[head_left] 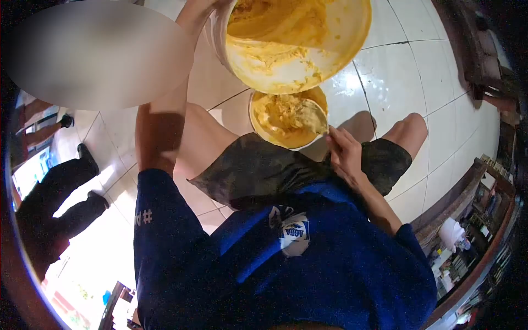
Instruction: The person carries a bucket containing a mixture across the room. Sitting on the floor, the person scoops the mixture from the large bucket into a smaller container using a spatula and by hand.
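Note:
A large white bucket (352,49), its inside smeared with thick yellow batter, tilts with its mouth towards me. My left hand (220,3) is at the bucket's upper left side, holding it tilted; its fingers are cut off by the frame's top edge. Just below the bucket's rim, a smaller round bowl (256,127) holds more lumpy yellow batter (275,115). My right hand (346,151) is closed at the bowl's right edge around the end of a rounded, batter-coated scoop (311,118). The scoop lies over the batter; its exact shape is partly hidden.
I sit low, knees apart, on a pale tiled floor (396,71). Another person's dark-trousered legs (71,187) stand at the left. A wooden shelf (462,203) with various items is at the right, and dark wooden furniture (478,49) at the upper right. A blurred oval covers the upper left.

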Tool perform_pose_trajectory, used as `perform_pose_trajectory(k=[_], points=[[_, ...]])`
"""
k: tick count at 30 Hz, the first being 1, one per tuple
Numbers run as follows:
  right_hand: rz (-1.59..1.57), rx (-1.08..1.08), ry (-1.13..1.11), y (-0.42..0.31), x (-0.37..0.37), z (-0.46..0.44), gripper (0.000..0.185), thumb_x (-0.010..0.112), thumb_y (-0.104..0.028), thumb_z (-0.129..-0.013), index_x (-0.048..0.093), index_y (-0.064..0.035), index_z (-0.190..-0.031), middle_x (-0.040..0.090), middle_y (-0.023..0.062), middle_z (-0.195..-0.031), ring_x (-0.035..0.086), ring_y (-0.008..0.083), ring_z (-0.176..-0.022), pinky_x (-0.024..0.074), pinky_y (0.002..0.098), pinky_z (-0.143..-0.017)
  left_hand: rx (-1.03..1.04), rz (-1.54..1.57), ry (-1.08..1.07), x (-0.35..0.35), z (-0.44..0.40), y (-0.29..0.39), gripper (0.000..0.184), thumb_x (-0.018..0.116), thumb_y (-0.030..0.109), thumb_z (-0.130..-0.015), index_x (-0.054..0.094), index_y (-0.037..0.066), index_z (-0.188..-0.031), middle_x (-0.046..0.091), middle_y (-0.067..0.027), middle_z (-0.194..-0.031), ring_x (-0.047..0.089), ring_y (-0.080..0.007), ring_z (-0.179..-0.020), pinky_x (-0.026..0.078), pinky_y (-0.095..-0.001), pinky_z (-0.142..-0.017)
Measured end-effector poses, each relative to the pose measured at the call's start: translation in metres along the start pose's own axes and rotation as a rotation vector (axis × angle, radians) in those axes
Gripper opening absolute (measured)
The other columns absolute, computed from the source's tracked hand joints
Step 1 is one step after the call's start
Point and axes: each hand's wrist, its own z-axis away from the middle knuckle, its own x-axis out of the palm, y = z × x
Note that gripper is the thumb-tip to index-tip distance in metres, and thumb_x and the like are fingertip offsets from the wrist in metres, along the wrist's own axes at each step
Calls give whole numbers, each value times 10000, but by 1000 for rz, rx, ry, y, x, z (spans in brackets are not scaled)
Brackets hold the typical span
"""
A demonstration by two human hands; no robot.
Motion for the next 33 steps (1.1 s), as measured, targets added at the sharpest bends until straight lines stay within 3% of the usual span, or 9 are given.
perform_pose_trajectory(k=[2,4,8,11,12,14,15,27,33], points=[[-178,105,25,-22,-11,-8,316,623,-10,-875,638,-8,-1190,610,138,-808,604,235,-649,480,321,-601,24,-13,5,-1,4,-1,500,785,317,-753,711,-34,-1101,730,-167,-861,689,-211,-696,555,-366,-648],[-289,23,184,-32,-11,-34,258,606,-56,-922,645,-10,-1173,603,152,-790,603,238,-658,467,319,-621,66,-32,4,-4,4,-4,503,786,337,-757,716,-38,-1083,729,-172,-863,693,-219,-709,559,-378,-667],[114,-102,336,-44,-23,-151,205,554,-81,-915,662,-46,-1086,662,183,-878,664,343,-757,523,411,-670,178,27,-44,4,2,3,599,770,514,-763,727,-35,-996,729,-161,-862,694,-257,-762,546,-431,-766],[438,-75,128,-1,5,-265,248,532,-141,-904,663,-109,-1112,687,142,-1020,669,368,-869,535,449,-752,-6,102,-21,7,-1,6,667,798,568,-707,733,-25,-1004,728,-149,-872,691,-259,-760,536,-440,-791],[457,-143,216,4,14,-290,268,543,-192,-907,664,-112,-1132,684,153,-1059,663,357,-924,527,453,-798,9,96,-32,11,1,-1,667,798,568,-707,733,-25,-1004,728,-149,-872,691,-259,-760,536,-440,-791],[498,-227,327,12,34,-342,299,554,-249,-911,665,-114,-1153,680,164,-1100,656,344,-982,518,456,-846,-94,49,88,15,3,-15,516,755,146,-651,700,-1,-1143,732,-94,-972,666,-120,-846,529,-277,-776],[491,-224,316,11,48,-359,303,556,-254,-910,665,-113,-1155,679,165,-1103,655,342,-987,516,456,-850,-119,71,90,14,6,-5,510,747,105,-653,693,-23,-1144,729,-98,-980,664,-122,-858,528,-276,-778],[104,-235,-338,11,124,-394,350,576,-313,-907,662,-103,-1174,670,177,-1140,641,317,-1042,501,450,-890,-151,205,115,15,7,-2,610,743,74,-624,630,-109,-1195,699,-127,-1020,651,-140,-870,519,-266,-804],[-104,-186,-446,3,153,-384,378,586,-343,-906,660,-98,-1184,665,183,-1158,634,305,-1069,493,447,-910,-148,227,145,12,6,-12,632,732,62,-609,616,-127,-1202,689,-146,-1057,650,-164,-915,514,-285,-839]])
